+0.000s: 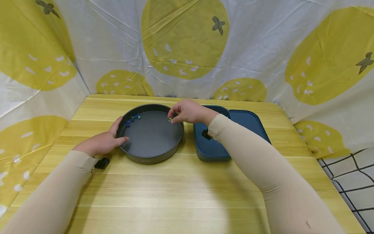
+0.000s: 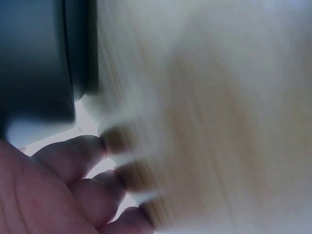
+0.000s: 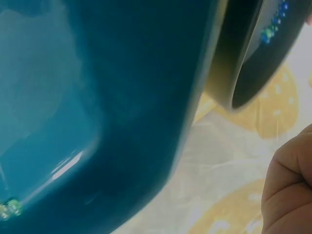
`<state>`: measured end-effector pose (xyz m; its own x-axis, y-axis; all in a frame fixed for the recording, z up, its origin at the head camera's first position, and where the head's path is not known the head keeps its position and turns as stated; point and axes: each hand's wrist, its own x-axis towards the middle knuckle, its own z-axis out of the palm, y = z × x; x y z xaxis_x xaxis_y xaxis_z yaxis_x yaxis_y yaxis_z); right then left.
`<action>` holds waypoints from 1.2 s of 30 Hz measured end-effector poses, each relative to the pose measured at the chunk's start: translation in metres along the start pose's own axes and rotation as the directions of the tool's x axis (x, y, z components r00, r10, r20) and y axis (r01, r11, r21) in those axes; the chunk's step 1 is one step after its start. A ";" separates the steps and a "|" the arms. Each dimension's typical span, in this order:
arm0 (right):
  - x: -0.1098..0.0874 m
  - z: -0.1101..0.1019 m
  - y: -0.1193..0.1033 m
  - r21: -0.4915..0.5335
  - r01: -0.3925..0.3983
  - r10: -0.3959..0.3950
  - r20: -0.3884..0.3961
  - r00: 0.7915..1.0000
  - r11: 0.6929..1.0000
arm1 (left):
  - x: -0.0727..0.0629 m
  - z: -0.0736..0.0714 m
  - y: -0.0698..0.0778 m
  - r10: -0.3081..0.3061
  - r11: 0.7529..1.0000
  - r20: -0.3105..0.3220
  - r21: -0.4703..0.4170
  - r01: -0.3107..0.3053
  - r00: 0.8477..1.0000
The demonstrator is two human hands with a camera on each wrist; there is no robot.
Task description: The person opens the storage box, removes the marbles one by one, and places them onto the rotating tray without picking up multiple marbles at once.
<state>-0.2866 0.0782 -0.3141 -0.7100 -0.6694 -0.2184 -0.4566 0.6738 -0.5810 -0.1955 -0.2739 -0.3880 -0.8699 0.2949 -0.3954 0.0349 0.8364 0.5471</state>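
Observation:
A dark grey round cake pan [image 1: 152, 136] stands on the table, with several blue and green glass marbles [image 1: 132, 120] along its left inner wall. My left hand [image 1: 102, 142] holds the pan's left side, thumb over the rim; its other fingers [image 2: 97, 195] lie low by the tabletop in the left wrist view. Above the pan's right rim, my right hand [image 1: 190, 111] pinches a green marble [image 1: 170, 119] between thumb and fingertips. Right of the pan is a blue rectangular container [image 1: 208, 148], partly covered by the right forearm. Green marbles [image 3: 12, 208] lie in its corner.
A flat blue lid or tray [image 1: 248, 122] lies right of the container, partly behind the right arm. The wooden table [image 1: 152, 195] meets a yellow-and-white patterned cloth [image 1: 187, 39] at the back and sides. A black wire grid [image 1: 355, 182] stands at the right edge.

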 end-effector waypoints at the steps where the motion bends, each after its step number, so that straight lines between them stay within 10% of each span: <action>1: 0.001 0.002 -0.002 0.002 0.003 -0.003 0.004 1.000 1.000 | 0.000 0.000 0.000 0.001 1.000 0.000 0.002 -0.001 1.000; 18: 0.005 0.007 -0.004 0.020 0.014 -0.015 0.029 0.999 1.000 | -0.001 0.000 0.000 -0.013 1.000 0.005 -0.016 0.013 1.000; 29: -0.026 -0.023 0.075 0.110 -0.187 0.203 -0.153 0.967 0.976 | 0.000 -0.001 -0.001 -0.017 1.000 0.011 -0.015 0.017 1.000; 36: -0.030 -0.024 0.103 -0.030 -0.331 0.327 -0.098 0.940 0.943 | 0.000 0.001 0.001 -0.009 1.000 -0.002 -0.011 0.009 1.000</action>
<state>-0.3256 0.1756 -0.3485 -0.8692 -0.3784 -0.3183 -0.2115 0.8664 -0.4523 -0.1949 -0.2728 -0.3879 -0.8709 0.2871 -0.3990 0.0222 0.8339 0.5514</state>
